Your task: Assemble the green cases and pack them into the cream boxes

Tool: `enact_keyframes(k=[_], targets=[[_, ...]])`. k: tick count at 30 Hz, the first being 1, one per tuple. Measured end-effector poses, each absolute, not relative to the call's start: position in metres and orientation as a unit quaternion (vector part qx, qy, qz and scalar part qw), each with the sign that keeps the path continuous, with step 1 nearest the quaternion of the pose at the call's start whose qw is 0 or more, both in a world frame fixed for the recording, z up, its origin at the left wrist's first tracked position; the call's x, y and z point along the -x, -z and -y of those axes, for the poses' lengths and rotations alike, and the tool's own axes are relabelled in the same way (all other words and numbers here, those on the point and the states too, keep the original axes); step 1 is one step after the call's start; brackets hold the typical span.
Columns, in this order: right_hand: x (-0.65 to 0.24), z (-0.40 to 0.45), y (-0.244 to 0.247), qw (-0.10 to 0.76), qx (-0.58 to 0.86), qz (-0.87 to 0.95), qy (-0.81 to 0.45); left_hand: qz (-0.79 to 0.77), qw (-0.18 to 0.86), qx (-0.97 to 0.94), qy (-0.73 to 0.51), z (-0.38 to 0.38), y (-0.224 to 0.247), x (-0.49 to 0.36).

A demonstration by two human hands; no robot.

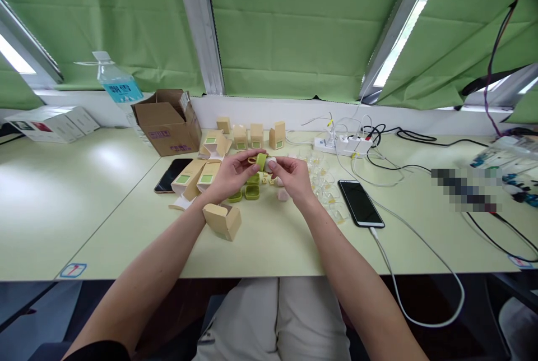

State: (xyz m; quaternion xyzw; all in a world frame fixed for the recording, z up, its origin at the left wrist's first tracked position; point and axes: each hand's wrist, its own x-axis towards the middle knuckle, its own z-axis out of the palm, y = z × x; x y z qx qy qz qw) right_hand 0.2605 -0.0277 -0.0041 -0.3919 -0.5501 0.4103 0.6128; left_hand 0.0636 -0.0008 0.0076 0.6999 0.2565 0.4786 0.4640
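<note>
My left hand (231,175) grips a small green case (261,161) with a yellow ring at its side. My right hand (295,177) pinches a small white rounded piece (270,164) against that case; its exact kind is not clear. Just below the hands lie several green open cases (252,192), tiny yellow parts (268,180) and pale pink pieces (283,195). An open small cardboard box (222,221) stands near my left wrist. To the right of my right hand are several clear plastic pieces (327,187) with yellow bits.
Small tan boxes (256,135) stand at the back, others (188,177) at left beside a dark phone (172,175). A brown carton (168,125) and water bottle (120,83) are behind. At right lie a charging phone (360,204), cables and a power strip (342,145).
</note>
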Motion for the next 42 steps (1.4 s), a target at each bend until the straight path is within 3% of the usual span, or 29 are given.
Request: enact_keyframes(k=[12, 20, 25, 28, 32, 42], targets=[[-0.248, 0.025, 0.013, 0.653, 0.411, 0.51, -0.38, -0.266, 0.342, -0.761, -0.483, -0.004, 0.003, -0.066], [-0.232, 0.034, 0.011, 0.664, 0.416, 0.499, -0.371, -0.298, 0.317, -0.771, -0.466, -0.006, 0.004, -0.064], [-0.236, 0.04, 0.011, 0.636, 0.418, 0.57, -0.31, -0.295, 0.36, -0.725, -0.508, -0.005, 0.0, -0.064], [-0.248, 0.042, 0.015, 0.634, 0.417, 0.637, -0.134, -0.287, 0.419, -0.706, -0.493, -0.002, -0.006, -0.062], [-0.259, 0.041, 0.02, 0.544, 0.382, 0.745, 0.058, -0.271, 0.49, -0.707, -0.433, 0.001, -0.009, -0.06], [-0.255, 0.038, 0.028, 0.502, 0.388, 0.763, 0.126, -0.202, 0.586, -0.684, -0.385, -0.004, 0.003, -0.057]])
